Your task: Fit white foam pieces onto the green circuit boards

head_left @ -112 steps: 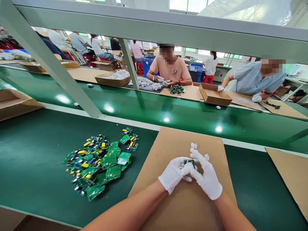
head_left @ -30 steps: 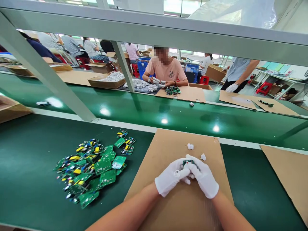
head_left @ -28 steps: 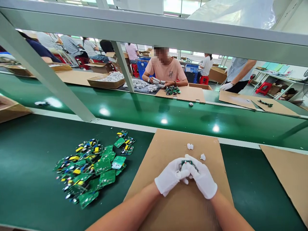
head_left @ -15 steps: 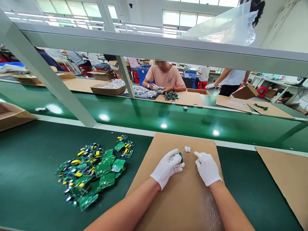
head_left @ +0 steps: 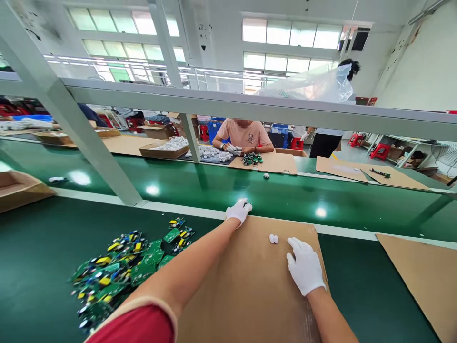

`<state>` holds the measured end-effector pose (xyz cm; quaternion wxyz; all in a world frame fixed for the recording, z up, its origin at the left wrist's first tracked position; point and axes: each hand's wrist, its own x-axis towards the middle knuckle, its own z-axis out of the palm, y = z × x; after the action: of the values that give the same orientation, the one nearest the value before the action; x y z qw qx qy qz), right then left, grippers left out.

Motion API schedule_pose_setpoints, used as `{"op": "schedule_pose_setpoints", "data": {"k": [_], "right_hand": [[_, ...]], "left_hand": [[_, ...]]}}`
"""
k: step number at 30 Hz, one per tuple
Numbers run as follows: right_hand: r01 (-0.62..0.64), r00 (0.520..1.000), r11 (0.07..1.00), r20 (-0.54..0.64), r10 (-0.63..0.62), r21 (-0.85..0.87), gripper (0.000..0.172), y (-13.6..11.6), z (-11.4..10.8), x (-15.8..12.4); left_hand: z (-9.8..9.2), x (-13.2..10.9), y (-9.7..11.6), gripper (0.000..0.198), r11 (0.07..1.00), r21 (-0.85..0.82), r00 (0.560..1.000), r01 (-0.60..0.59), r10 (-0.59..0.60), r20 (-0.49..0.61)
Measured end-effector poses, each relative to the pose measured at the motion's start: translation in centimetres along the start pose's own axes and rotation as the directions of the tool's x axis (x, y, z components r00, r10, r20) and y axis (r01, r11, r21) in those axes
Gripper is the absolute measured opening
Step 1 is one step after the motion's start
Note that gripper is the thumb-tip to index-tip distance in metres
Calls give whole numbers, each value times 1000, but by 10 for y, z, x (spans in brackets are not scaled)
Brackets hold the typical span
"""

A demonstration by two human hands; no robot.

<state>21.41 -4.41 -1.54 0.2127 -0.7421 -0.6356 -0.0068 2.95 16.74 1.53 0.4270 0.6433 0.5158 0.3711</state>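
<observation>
Green boards (head_left: 147,267) lie in a big pile on the left, partly behind the left arm (head_left: 189,269), so plenty of work looks left. The left hand (head_left: 237,211) seems to pinch 1 small piece (head_left: 247,206), which shows a dark edge, over the near side of the belt (head_left: 214,190), just past the card (head_left: 257,286). Most of it is hidden, so I cannot tell if it is finished. The right hand (head_left: 305,267) is loose, fingers apart, with nothing seen in it. Near it, 1 white cap (head_left: 273,239) sits unused on the card. Farther off, 1 white lump (head_left: 266,176) rests on the belt, perhaps done.
</observation>
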Motion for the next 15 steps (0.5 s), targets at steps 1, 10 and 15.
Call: {"op": "schedule_pose_setpoints", "data": {"k": [1,10,15], "right_hand": [[-6,1000,1000,-2,6,-4,42,1,1,0],[25,993,1000,-117,-26,-11,47,5,10,1],[128,992,989,12,-127,-73,49,-23,-6,-3]], "left_hand": [[-2,2,0,43,998,68,1000,-8,10,-23],[2,-102,-16,59,813,449,912,-369,226,342],[-10,-148,-36,57,615,609,848,-501,210,486]]}}
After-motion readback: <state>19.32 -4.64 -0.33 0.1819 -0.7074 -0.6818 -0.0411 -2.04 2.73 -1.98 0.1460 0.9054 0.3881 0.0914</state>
